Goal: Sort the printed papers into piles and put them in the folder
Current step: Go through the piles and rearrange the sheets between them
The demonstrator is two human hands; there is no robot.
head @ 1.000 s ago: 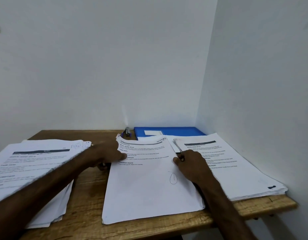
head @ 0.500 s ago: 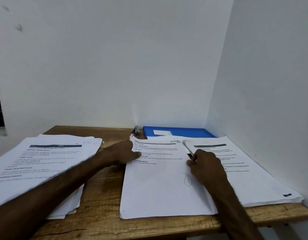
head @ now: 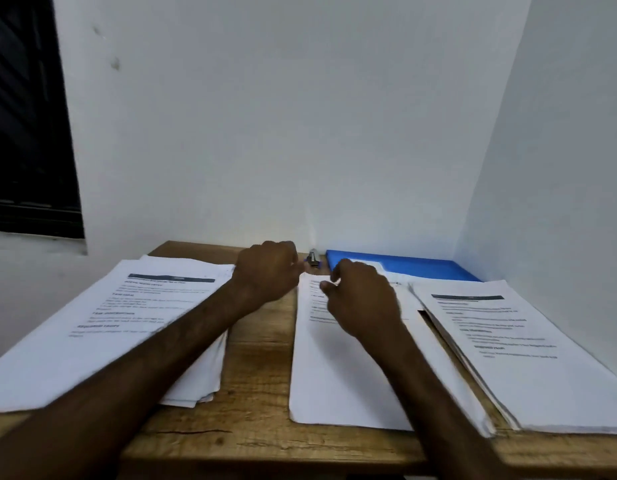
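Three piles of printed papers lie on the wooden table [head: 258,362]: a thick left pile [head: 140,306], a thin middle pile [head: 335,386] and a right pile [head: 508,341]. A blue folder [head: 425,268] lies shut at the back by the wall, partly under the middle and right piles. My left hand [head: 269,271] is at the back of the table, its fingers curled toward a small stapler [head: 313,257]; its fingertips are hidden. My right hand [head: 362,299] hovers over the top of the middle pile with loosely curled fingers, and I see nothing in it.
White walls close the table in at the back and on the right [head: 560,168]. A dark window [head: 23,116] is at the far left. The left pile overhangs the table's left edge. A bare wood strip runs between the left and middle piles.
Both hands have left the middle sheet's sides and moved toward the back. The left hand went up to the stapler, the right to the pile's top. The view has shifted left.
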